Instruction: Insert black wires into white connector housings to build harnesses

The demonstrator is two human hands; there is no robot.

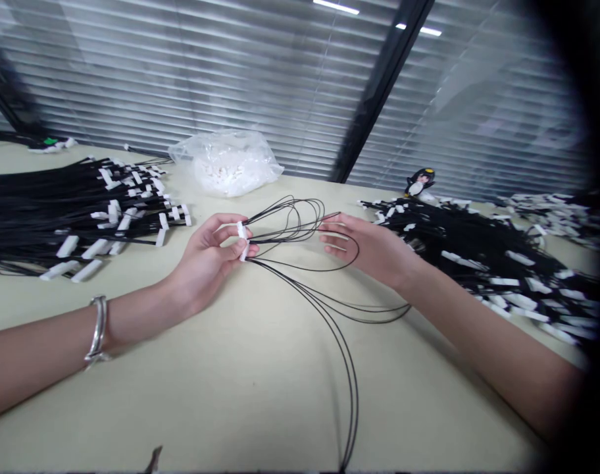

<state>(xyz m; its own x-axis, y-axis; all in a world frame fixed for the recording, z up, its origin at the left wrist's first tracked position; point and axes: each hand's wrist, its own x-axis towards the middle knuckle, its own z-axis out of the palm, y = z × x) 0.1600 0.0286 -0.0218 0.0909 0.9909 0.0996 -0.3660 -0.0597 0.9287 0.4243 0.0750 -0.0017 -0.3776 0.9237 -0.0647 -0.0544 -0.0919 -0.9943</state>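
Note:
My left hand (208, 257) pinches a narrow white connector (242, 241) between thumb and fingers, holding it raised over the table. Thin black wires (300, 284) run out from the connector's right side. Some bend back in loops, and others hang in long curves toward the front edge. At the right, my right hand (366, 250) has its thumb and index fingertips together at a black wire (331, 216); its other fingers are loosely curled beside a wire loop. The exact contact at those fingertips is partly hidden.
Bundled black wires with white connectors (125, 217) lie on the table (260, 395) at left. Another pile (477, 243) lies at right, with more white-ended pieces (551, 214) beyond. A clear bag of small white parts (225, 164) and a penguin-like figurine (420, 182) stand near the window blinds.

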